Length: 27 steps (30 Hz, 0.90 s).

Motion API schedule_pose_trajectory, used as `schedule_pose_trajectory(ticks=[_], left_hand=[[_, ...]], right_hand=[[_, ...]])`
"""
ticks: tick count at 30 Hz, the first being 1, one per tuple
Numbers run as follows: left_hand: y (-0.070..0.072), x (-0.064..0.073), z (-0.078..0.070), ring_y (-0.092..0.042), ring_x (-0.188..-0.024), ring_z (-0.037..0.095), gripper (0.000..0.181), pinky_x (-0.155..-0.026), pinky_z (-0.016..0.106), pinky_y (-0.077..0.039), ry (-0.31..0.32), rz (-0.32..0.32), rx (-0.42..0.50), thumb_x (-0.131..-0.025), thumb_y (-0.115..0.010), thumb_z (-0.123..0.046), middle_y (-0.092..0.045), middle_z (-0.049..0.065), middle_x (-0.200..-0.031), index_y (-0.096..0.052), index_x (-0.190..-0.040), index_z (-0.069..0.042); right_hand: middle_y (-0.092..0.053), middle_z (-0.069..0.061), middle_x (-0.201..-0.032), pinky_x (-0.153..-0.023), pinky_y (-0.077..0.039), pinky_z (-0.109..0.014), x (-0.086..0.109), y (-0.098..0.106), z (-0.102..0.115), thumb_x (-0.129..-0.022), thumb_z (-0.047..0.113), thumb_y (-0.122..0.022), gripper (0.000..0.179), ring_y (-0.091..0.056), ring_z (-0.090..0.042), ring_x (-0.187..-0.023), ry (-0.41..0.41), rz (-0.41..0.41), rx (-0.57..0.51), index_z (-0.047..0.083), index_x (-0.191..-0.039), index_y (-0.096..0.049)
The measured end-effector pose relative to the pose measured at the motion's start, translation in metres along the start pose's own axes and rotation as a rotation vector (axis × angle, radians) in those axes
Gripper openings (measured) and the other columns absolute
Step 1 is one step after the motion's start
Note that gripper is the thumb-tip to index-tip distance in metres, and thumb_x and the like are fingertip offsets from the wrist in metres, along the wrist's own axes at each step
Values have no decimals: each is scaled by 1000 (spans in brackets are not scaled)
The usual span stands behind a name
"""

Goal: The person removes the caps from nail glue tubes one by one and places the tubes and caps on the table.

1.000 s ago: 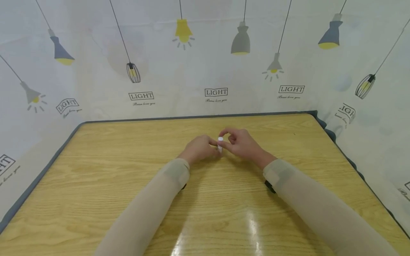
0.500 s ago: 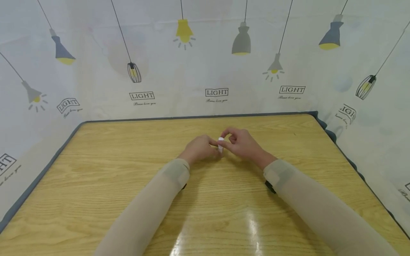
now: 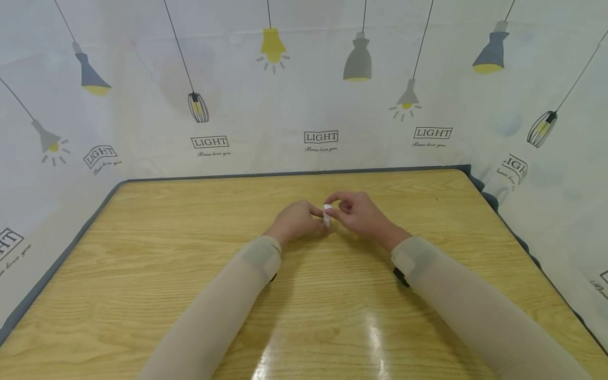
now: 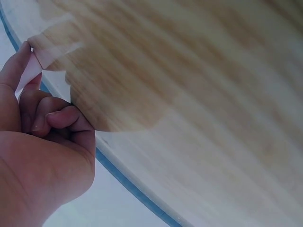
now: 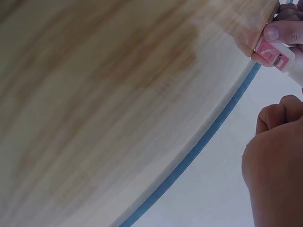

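Observation:
A small white bottle (image 3: 326, 219) with a white cap (image 3: 328, 206) stands upright near the table's far side in the head view. My left hand (image 3: 296, 219) grips its body from the left, thumb and fingers round it. From the right, my right hand (image 3: 363, 214) pinches the cap between thumb and index finger. The right wrist view shows a pink label (image 5: 274, 54) with dark print on the bottle, below the left thumb. In the left wrist view the left hand (image 4: 47, 156) has its lower fingers curled, and most of the bottle is hidden.
The glossy wood-grain table (image 3: 180, 264) spreads under both arms, with a dark blue edge (image 3: 237, 177). Behind and beside it hangs a pale cloth (image 3: 157, 68) printed with lamps and the word LIGHT.
The right thumb and index finger shift slightly at the cap, out to the right and back. The left hand and the bottle stay in place.

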<state>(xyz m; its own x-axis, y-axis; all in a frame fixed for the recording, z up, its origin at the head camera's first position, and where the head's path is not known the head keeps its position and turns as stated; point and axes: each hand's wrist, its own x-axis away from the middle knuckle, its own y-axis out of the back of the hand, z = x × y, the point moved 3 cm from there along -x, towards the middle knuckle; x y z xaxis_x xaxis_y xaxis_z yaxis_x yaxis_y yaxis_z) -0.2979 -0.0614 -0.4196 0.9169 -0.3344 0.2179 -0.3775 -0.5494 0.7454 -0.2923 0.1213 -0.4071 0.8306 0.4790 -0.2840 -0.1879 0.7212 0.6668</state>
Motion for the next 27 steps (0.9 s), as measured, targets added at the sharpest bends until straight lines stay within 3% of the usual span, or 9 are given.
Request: schedule_pose_trajectory(ticks=[8, 18, 27], left_hand=[[0, 1, -1, -56, -103, 19, 39, -100, 40, -49, 8, 3, -7, -90, -83, -40, -74, -4, -135, -80, -126, -25], [1, 3, -3, -58, -110, 20, 44, -108, 44, -50, 13, -1, -7, -90, -82, -41, -70, -2, -144, -78, -131, -26], [1, 3, -3, -58, -110, 21, 43, -106, 43, -50, 15, -5, -4, -90, -81, -41, -70, -2, -144, -78, -131, -26]], right_hand=[[-28, 7, -54, -53, -26, -25, 1, 0, 1, -104, 21, -71, 24, -23, -8, -49, 14, 7, -6, 4, -121, -74], [-29, 7, -57, -53, -27, -25, -1, 0, 1, -101, 33, -75, 23, -26, -11, -52, -93, 5, 39, 14, -112, -67], [-31, 7, -57, -53, -29, -26, -1, 0, 0, -103, 33, -72, 21, -29, -12, -52, -110, 6, 57, 13, -110, -68]])
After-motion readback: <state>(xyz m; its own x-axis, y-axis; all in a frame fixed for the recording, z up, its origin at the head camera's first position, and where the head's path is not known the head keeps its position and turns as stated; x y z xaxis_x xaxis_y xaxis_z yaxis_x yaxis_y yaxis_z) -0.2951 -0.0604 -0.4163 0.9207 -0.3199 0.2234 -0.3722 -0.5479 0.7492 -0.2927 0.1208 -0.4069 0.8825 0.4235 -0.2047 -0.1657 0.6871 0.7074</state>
